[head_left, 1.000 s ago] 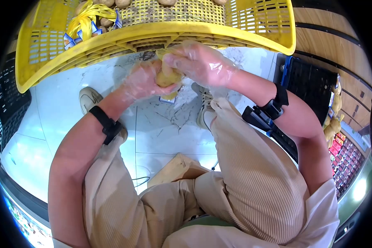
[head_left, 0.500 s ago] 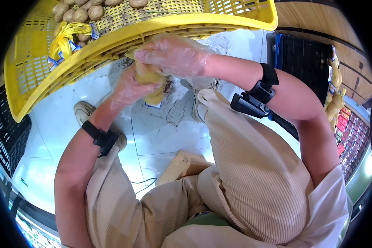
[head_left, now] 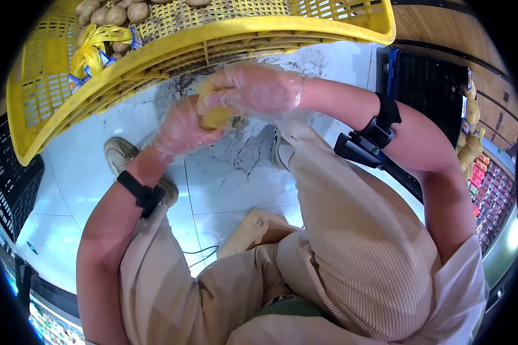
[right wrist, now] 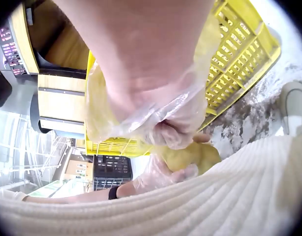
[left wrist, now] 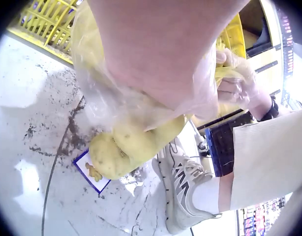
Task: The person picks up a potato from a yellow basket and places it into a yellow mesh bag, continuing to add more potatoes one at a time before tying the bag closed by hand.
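Note:
Both hands wear clear plastic gloves and hold one yellow net bag of potatoes (head_left: 216, 119) over the floor, just in front of the crate. My left hand (head_left: 184, 127) grips the filled part of the bag from the side. Above it, my right hand (head_left: 258, 89) has its fingers curled round the gathered upper net. In the left wrist view the rounded potatoes (left wrist: 109, 156) bulge through the mesh, and a blue-edged white label (left wrist: 87, 169) shows beside them. The right wrist view shows the bag (right wrist: 202, 156) between both hands; the net's top is hidden by the right hand.
A large yellow crate (head_left: 213, 41) tilts toward me, with loose potatoes (head_left: 116, 15) and a bundle of labelled yellow nets (head_left: 91, 54). Black crates stand right (head_left: 429, 86) and left (head_left: 17, 190). Filled bags (head_left: 471, 150) lie at far right. A wooden box (head_left: 250, 233) sits between the legs.
The head view has swung left, showing more potatoes in the crate. Both hands moved up close to the crate's rim, then slightly back toward me, still holding the bag.

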Motion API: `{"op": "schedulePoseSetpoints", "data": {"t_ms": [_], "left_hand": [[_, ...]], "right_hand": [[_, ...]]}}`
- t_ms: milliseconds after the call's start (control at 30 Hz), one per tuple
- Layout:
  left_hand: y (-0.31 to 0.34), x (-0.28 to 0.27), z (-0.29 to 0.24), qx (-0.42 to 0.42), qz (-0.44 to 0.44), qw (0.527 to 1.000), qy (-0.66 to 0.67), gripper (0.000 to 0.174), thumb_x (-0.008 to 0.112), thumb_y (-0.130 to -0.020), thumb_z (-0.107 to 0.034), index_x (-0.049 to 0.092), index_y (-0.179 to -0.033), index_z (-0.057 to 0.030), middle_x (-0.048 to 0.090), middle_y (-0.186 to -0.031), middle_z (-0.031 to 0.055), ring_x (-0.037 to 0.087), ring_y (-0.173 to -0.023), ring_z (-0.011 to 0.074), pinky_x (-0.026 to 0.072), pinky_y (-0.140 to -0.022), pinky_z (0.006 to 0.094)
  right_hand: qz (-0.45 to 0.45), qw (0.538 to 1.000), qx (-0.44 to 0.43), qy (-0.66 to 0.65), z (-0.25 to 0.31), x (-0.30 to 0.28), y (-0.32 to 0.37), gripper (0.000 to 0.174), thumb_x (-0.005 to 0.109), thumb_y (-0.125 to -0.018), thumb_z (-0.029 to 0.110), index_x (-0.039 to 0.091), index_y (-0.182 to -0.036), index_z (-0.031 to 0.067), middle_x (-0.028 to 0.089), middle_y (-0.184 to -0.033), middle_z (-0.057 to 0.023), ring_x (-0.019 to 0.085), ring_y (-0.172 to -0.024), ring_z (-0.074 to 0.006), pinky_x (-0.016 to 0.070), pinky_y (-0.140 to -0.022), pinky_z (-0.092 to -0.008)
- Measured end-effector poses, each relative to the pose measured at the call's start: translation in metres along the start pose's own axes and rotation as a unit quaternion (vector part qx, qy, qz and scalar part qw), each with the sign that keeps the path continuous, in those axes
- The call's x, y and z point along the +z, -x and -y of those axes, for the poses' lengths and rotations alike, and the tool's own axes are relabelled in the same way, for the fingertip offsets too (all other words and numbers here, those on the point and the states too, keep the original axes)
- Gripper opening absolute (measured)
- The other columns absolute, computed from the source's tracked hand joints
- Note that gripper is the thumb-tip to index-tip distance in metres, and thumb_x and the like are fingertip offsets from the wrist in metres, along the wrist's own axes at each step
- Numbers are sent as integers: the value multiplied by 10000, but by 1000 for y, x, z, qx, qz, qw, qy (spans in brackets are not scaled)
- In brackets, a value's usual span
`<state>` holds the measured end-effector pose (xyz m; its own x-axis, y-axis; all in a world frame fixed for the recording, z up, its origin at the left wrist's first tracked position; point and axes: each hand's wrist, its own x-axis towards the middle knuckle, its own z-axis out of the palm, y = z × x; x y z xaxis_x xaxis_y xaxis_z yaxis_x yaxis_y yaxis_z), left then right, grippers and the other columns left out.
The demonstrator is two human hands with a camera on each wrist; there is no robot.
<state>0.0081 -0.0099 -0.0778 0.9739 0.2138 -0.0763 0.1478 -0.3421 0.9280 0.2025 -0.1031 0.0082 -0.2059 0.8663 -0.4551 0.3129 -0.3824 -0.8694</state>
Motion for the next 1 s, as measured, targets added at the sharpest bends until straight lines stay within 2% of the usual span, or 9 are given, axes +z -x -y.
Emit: {"op": "schedulePoseSetpoints", "data": {"t_ms": [100, 200, 300, 367, 500, 567, 733, 900, 1000], "left_hand": [[6, 2, -4, -57, 18, 993, -98, 443, 779, -766, -297, 633, -1119, -74, 701, -977, 144, 682, -851, 341, 551, -802, 393], [6, 6, 1, 121, -14, 988, -99, 470, 749, -876, -219, 534, -1272, -87, 636, -1093, 76, 641, -970, 167, 526, -742, 334], [10, 15, 6, -88, -1, 977, 193, 522, 740, -836, -351, 577, -1254, -84, 652, -1115, 116, 665, -947, 309, 545, -834, 372], [14, 18, 26, 65, -36, 993, -91, 452, 719, -859, -301, 587, -1235, -86, 634, -1146, 98, 652, -987, 302, 537, -838, 357], [24, 27, 50, -14, -37, 999, -25, 451, 738, -874, -31, 529, -1273, -58, 612, -1164, 51, 611, -1068, 182, 505, -898, 328], [21, 22, 42, 58, -66, 978, -187, 403, 728, -885, -73, 549, -1245, -51, 639, -1132, 95, 642, -1049, 225, 515, -872, 340], [15, 1, 15, 78, -41, 983, -163, 263, 628, -846, -128, 630, -1095, -41, 666, -981, 176, 643, -814, 364, 530, -747, 430], [28, -7, 7, 58, -138, 966, -209, 283, 578, -858, -56, 630, -1135, -30, 677, -966, 164, 648, -846, 384, 530, -761, 445], [20, -16, -12, 214, -207, 865, -404, 230, 532, -930, -51, 639, -1129, -7, 692, -952, 136, 663, -812, 320, 535, -747, 403]], "right_hand": [[39, 998, -42, -25, -8, 5, -5, 338, 533, -963, 263, 647, -1201, 51, 698, -945, -127, 647, -871, -238, 494, -829, -351], [80, 996, -28, -5, -8, 7, -5, 295, 524, -1015, 239, 613, -1237, 66, 649, -1072, -61, 578, -935, -127, 487, -832, -287], [95, 989, 4, -114, -11, 15, -7, 328, 498, -1016, 249, 595, -1273, 73, 649, -1063, -76, 590, -926, -150, 488, -831, -298], [88, 993, -29, -73, -12, 13, -9, 343, 487, -1015, 255, 588, -1292, 80, 652, -1069, -83, 593, -932, -155, 490, -840, -300], [61, 997, -50, 27, 12, 2, 1, 382, 473, -1013, 275, 563, -1344, 105, 667, -1077, -107, 606, -917, -167, 494, -850, -313], [35, 997, -63, 11, 6, 5, -1, 396, 471, -1016, 281, 548, -1367, 115, 669, -1049, -106, 605, -896, -163, 493, -837, -313], [-44, 992, -120, 21, -8, 11, -8, 461, 482, -1018, 314, 483, -1443, 138, 673, -1000, -98, 608, -852, -171, 490, -810, -318], [15, 1000, 10, -7, 4, -5, 12, 777, 696, -877, 482, 433, -1452, 30, 678, -1143, -181, 662, -1006, -278, 499, -911, -361], [57, 992, 55, 101, 1, -5, 23, 970, 813, -727, 532, 434, -1428, -21, 675, -1156, -204, 658, -1059, -318, 504, -928, -371]]}}
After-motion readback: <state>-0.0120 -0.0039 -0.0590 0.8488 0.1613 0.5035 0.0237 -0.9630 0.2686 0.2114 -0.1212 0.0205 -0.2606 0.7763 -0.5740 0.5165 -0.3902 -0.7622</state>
